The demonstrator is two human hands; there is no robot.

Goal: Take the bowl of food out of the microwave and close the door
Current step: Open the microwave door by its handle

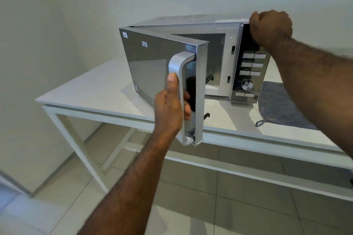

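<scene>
Centre frame: my left hand (172,105) wrapped around the door handle (176,74), microwave (191,25) door (149,66) part open. Bowl not visible inside. Upper right: my right hand (270,25) clamped on the microwave's top corner. Grey cloth (275,105) at right.

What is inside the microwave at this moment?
Past the half-open door of the microwave, only a bare back wall and a strip of floor show. No bowl is visible; the door covers the left part.
</scene>
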